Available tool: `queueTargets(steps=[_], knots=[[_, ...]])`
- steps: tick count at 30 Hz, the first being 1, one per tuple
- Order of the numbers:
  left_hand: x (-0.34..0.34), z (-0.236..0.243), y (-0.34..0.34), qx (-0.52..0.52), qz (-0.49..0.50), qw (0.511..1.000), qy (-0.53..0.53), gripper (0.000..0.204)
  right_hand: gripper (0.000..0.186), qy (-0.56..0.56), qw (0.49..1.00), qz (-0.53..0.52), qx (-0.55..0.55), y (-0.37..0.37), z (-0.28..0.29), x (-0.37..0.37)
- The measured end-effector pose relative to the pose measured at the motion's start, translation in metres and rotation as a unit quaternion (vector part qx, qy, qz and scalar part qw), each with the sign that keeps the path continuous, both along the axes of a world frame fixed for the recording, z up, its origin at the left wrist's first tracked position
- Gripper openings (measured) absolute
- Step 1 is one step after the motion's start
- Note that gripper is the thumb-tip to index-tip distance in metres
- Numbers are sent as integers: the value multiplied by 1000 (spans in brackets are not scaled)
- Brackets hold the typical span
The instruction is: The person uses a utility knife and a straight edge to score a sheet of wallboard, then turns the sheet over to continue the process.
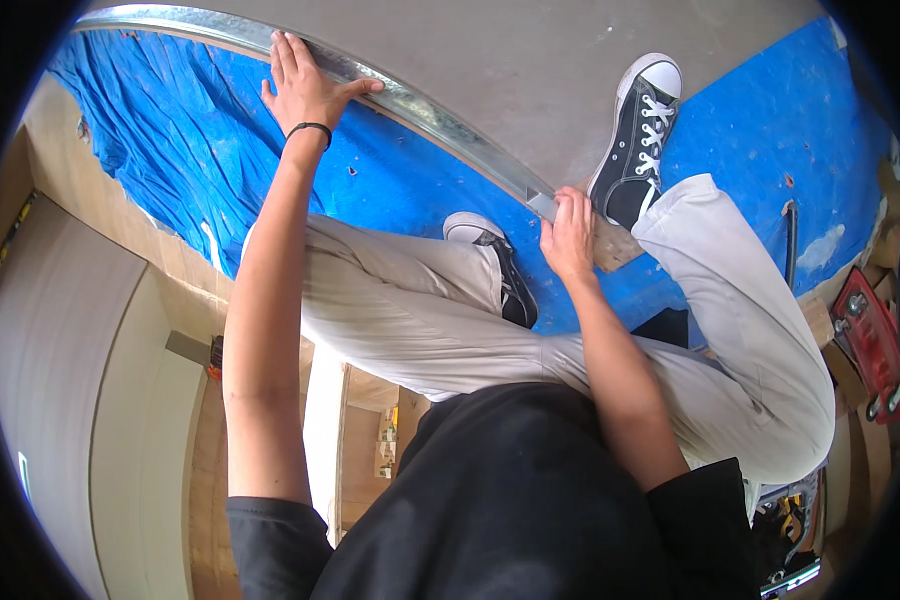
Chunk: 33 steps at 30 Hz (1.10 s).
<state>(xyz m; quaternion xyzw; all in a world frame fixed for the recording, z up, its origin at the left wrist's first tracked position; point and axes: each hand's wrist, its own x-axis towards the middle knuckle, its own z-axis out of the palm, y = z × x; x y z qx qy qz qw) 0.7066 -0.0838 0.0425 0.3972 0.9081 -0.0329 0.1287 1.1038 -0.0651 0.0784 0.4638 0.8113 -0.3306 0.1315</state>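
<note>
A long, shiny metal channel (440, 120) lies along the edge of a large grey-brown sheet (510, 50), curving across the top of the head view. My left hand (308, 92) rests on its left half with fingers stretched out and thumb spread to the right. My right hand (570, 235) is at the channel's near right end, fingers together and bent over it, thumb on the near side. Its palm and whatever lies under its fingers are hidden. Just beside it a pale brown wooden piece (618, 247) shows below the sheet's edge.
Wrinkled blue tarp (390, 190) covers the floor. My black canvas shoe (642, 140) stands on the sheet's edge near the right hand. A red metal tool (870, 325) lies at the right, a tool box (792, 530) at lower right, and wood-grain panels (60, 300) at the left.
</note>
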Motion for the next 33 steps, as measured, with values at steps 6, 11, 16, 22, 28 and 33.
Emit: queueTargets(steps=[6,11,16,22,28,33], knots=[[-1,0,-1,8,4,1000,-4,141,43,-13,1000,1,8,1,2,-2],[8,25,18,-48,89,992,-82,131,44,50,998,-19,15,-1,-5,1],[5,22,13,-14,90,992,-84,131,43,71,997,-7,22,0,-5,-2],[7,27,14,-10,105,990,-97,130,41,97,995,-10,29,1,-7,-2],[7,26,13,-11,108,989,-101,128,43,93,995,-3,36,1,-9,0],[8,29,16,-22,99,990,-94,127,43,86,996,-6,38,0,-8,-1]])
